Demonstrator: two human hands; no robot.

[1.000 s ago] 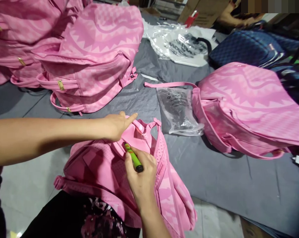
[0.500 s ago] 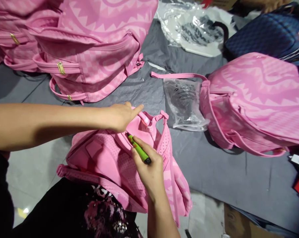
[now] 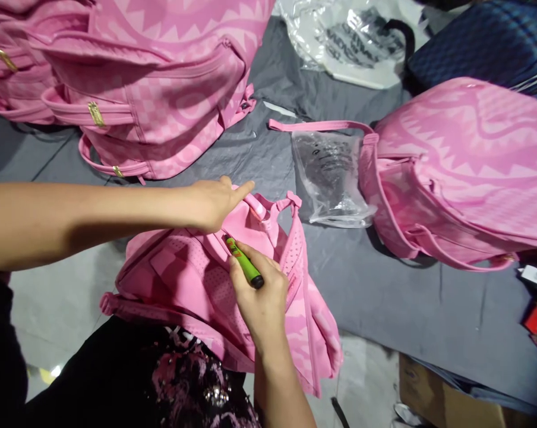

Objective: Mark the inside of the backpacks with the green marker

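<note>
A pink backpack (image 3: 215,279) lies across the lap and the table's edge, its padded, perforated back and straps facing up. My left hand (image 3: 215,203) grips it near its top handle (image 3: 254,205), one finger stretched out and the others largely hidden. In my right hand (image 3: 262,291) is a green marker pen (image 3: 244,261) with a black end, held between thumb and fingers. Its far tip points at the backpack's fabric just below my left hand; whether it touches I cannot tell.
Large pink backpacks (image 3: 161,113) stand at the left back, another pink backpack (image 3: 455,160) at the right. Between them lies a clear plastic pouch (image 3: 331,178) on the grey table cover (image 3: 411,315). Behind are a white plastic bag (image 3: 362,47) and a dark blue bag (image 3: 477,47).
My right hand with the marker pen has shifted slightly left and up along the backpack. My left hand keeps its hold. The whole view has moved a little.
</note>
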